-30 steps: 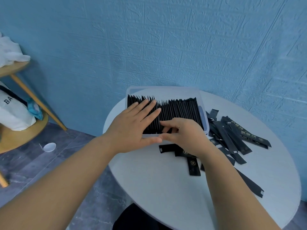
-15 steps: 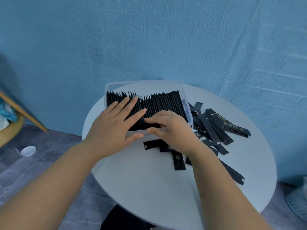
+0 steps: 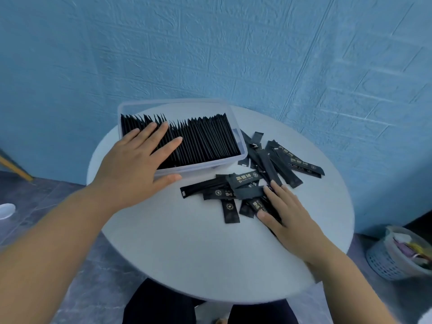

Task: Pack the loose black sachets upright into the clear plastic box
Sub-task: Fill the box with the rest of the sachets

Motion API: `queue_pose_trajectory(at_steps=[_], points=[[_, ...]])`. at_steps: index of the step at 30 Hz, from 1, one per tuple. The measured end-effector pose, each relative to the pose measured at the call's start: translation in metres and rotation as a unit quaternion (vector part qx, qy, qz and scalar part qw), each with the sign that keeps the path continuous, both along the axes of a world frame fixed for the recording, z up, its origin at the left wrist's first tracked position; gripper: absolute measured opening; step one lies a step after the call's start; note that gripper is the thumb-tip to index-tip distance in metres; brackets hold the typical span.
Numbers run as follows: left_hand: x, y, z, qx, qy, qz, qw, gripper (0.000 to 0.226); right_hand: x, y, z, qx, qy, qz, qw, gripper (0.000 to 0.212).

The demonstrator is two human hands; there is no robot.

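The clear plastic box [image 3: 177, 103] stands at the far left of the round white table [image 3: 191, 249], filled with a row of upright black sachets [image 3: 205, 139]. My left hand [image 3: 138, 164] lies flat with spread fingers on the left part of that row, its thumb along the box's front wall. Loose black sachets [image 3: 268, 164] are scattered to the right of and in front of the box. My right hand [image 3: 287, 213] rests with straight fingers on the nearest loose sachets, holding none.
A blue textured wall stands right behind the table. A white basket [image 3: 397, 256] with bits of rubbish sits on the floor at the right. A small white dish [image 3: 5, 210] lies on the grey floor at the left. My dark trousers show below the table's near edge.
My right hand has left the box's front edge and moved right and nearer, onto the loose sachets. The left hand stays on the packed row. The camera has swung to the right.
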State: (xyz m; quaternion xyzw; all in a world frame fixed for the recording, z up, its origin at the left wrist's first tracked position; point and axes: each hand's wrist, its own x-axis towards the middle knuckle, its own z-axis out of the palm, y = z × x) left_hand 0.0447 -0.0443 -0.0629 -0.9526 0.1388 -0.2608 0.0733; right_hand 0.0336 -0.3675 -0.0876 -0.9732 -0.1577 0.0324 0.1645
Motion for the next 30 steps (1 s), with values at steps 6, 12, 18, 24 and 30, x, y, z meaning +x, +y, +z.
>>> queue_pose_trajectory(at_steps=[6,12,18,24,30], points=[[0.0,-0.001,-0.001,0.0,-0.004,0.004,1.0,0.077,-0.005,0.028,0.008,0.153,0.013,0.027,0.988,0.072],[0.0,-0.001,0.0,-0.006,0.005,0.007,1.0,0.079,0.018,0.03,0.026,0.134,-0.076,0.071,0.985,0.052],[-0.001,-0.001,0.001,-0.007,0.006,0.01,1.0,0.074,0.046,0.046,0.031,0.04,0.013,0.123,0.992,0.069],[-0.001,-0.001,0.001,-0.008,0.004,0.013,1.0,0.071,0.056,0.048,0.028,0.02,-0.042,0.117,0.992,0.054],[0.0,-0.001,0.001,-0.009,0.002,0.013,1.0,0.072,0.054,0.048,0.025,0.104,0.006,0.112,0.988,0.021]])
